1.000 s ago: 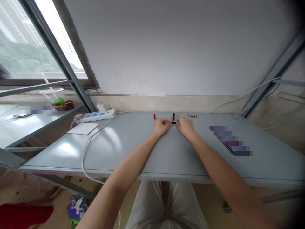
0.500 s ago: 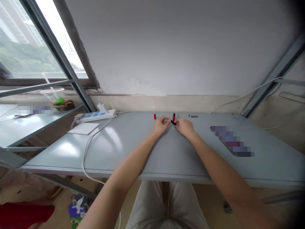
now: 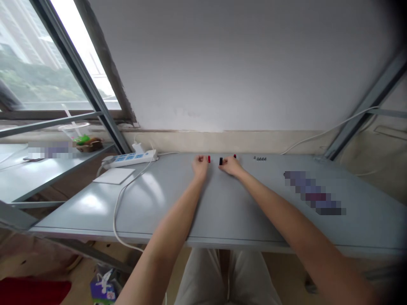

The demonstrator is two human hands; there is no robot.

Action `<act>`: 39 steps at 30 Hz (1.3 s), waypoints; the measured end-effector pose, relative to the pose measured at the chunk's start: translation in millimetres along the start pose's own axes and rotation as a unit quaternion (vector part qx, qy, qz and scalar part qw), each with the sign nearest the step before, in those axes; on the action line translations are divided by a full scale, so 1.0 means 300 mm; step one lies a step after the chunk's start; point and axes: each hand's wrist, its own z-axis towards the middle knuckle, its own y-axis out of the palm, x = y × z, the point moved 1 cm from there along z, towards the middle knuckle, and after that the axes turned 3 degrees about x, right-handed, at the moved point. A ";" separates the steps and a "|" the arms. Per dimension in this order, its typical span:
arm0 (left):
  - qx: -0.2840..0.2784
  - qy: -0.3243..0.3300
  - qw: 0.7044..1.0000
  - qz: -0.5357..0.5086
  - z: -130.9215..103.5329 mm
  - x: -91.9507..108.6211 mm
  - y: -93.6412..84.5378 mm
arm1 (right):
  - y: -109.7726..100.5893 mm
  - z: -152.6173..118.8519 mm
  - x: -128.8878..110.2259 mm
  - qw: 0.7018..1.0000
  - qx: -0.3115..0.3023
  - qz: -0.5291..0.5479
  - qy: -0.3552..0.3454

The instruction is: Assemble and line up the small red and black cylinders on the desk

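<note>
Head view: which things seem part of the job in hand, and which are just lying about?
Likely in use:
black tube, at the right hand
red tube, beside the left hand
red piece, mostly hidden behind the right hand
small grey pieces, perhaps

Apparently lying about:
power strip
white cable
white panel

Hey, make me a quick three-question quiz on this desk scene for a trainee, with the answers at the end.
1. Which hand is nearest the black piece?
2. True or false: the power strip lies farther left than the left hand.
3. Which of these is closest to the left hand? A) red cylinder B) row of small grey pieces C) white cable

Key: 1. The right hand. 2. True. 3. A.
</note>
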 end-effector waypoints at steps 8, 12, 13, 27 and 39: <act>0.000 -0.008 0.999 0.035 0.018 -0.031 -0.004 | 0.103 0.081 -0.032 0.999 0.024 -0.031 0.022; -0.009 -0.012 0.999 0.041 0.013 -0.025 -0.001 | 0.111 0.084 -0.042 0.998 0.013 -0.045 0.043; -0.010 -0.014 0.999 0.040 0.011 -0.023 -0.001 | 0.111 0.083 -0.045 0.998 0.012 -0.046 0.046; -0.037 0.058 0.996 0.051 -0.010 -0.001 -0.001 | 0.023 -0.017 0.031 0.985 0.012 -0.123 -0.123; -0.253 0.312 0.880 0.254 -0.166 0.078 0.087 | -0.154 -0.131 0.246 0.981 0.028 -0.188 -0.040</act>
